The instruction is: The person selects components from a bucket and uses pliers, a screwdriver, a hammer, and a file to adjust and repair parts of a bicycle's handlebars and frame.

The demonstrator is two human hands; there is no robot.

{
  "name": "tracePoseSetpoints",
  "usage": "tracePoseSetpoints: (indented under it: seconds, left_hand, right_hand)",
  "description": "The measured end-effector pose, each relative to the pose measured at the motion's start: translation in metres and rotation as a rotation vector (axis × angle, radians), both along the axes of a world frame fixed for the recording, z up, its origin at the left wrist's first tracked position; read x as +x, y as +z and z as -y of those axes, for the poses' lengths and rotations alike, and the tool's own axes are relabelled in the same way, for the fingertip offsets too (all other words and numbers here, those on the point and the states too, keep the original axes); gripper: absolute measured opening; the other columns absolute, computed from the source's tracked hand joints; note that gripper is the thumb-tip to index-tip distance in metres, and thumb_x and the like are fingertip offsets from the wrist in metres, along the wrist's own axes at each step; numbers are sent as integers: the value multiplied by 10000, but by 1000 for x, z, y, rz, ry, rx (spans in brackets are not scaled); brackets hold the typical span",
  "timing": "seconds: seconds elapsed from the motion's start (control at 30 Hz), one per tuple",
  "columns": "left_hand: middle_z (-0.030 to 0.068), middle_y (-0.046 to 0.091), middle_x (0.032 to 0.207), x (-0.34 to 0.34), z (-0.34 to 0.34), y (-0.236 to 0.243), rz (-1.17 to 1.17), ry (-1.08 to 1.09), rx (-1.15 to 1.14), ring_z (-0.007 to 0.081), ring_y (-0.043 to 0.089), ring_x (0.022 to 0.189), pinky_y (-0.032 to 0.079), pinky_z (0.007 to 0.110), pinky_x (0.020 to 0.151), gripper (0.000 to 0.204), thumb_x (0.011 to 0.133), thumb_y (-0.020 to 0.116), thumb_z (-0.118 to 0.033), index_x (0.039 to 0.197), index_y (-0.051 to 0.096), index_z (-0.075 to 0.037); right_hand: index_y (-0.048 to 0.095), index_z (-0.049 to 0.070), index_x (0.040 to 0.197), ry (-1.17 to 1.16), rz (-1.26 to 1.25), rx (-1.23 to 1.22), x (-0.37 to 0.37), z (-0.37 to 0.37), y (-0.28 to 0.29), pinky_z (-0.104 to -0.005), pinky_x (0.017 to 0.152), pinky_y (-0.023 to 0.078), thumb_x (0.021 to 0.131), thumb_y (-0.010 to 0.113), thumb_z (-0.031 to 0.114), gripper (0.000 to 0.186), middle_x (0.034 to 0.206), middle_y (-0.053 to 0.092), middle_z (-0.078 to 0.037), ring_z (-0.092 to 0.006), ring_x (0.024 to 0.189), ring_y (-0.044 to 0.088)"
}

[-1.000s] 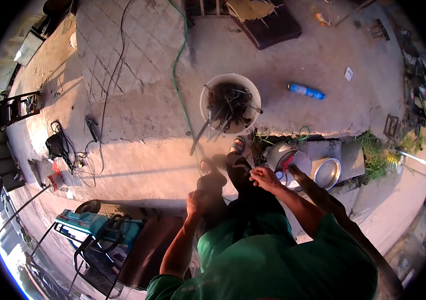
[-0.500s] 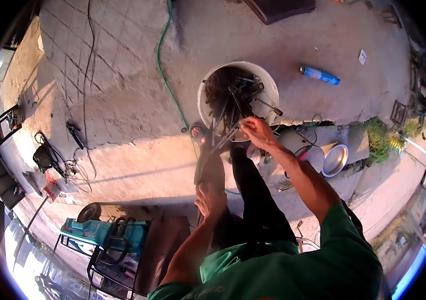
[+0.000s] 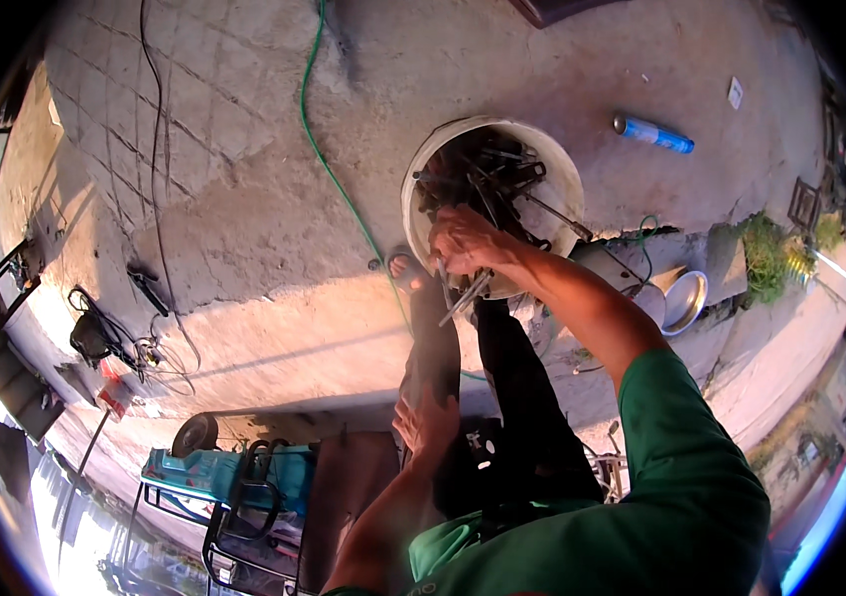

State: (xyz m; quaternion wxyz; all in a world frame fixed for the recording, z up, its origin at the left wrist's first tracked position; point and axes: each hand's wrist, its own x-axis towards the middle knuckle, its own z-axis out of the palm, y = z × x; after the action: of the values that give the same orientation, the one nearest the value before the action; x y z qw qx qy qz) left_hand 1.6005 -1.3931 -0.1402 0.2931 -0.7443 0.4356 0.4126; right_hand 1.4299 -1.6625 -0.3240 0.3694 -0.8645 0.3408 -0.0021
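A white round bucket (image 3: 567, 174) stands in front of my feet, filled with dark metal tools and rods (image 3: 502, 169). My right hand (image 3: 465, 240) is over the near left part of the bucket, its fingers curled down among the tools. What lies inside the fingers is hidden. Several thin silvery rods (image 3: 468, 298) stick out past the near rim just below this hand. My left hand (image 3: 428, 427) lies on my left leg, its fingers apart and holding nothing.
A blue can (image 3: 653, 134) lies on the concrete right of the bucket. A green hose (image 3: 329, 169) runs along the left. A shallow metal basin (image 3: 684, 303) sits at the right. By my left arm are a teal case (image 3: 195, 472) and a black metal frame (image 3: 219, 536).
My right hand has moved left and farther over the bucket, its fingers now curled among the tools. My left hand stays on my leg. The whole view has shifted slightly.
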Motion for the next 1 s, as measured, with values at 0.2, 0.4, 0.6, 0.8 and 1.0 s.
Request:
tracePoseSetpoints:
  seconds: [0.2,0.4,0.6,0.8,1.0]
  left_hand:
    - [177,513,1450,11,5,3,-51,-34,-52,459,489,1292,418,581,1035,539,882,702,-466,1314,604,-159]
    - [159,471,1469,8,11,1,-16,-37,-85,437,471,1297,421,586,1020,466,874,726,-382,1262,614,-150]
    - [192,512,1429,8,10,-2,-4,-52,-94,445,489,1297,428,576,1020,535,871,716,-442,1303,613,-143]
    - [192,513,1429,4,12,-2,7,-23,-53,443,484,1304,425,577,1032,543,875,702,-462,1307,616,-144]
    - [183,460,1472,4,9,-8,-9,-16,-65,427,472,1308,421,577,1029,495,874,708,-407,1279,617,-136]
  right_hand:
    - [727,147,738,171,-244,95,-26,-21,-3,-460,816,490,780,639,420,290,838,675,-1,-258,992,606]
    - [722,100,829,164,21,-51,-122,-24,-16,-491,868,482,814,618,447,362,1024,663,-43,-274,1071,593]
    - [808,47,878,511,-433,266,-142,37,70,-490,953,516,772,640,322,339,1185,722,-68,-308,1148,623]
    - [788,18,895,447,-523,358,-120,48,77,-493,809,578,779,627,268,319,970,772,-156,-372,989,720]
    - [741,45,969,-39,-293,208,-44,43,15,-485,820,572,821,627,221,257,983,744,-163,-373,986,707]
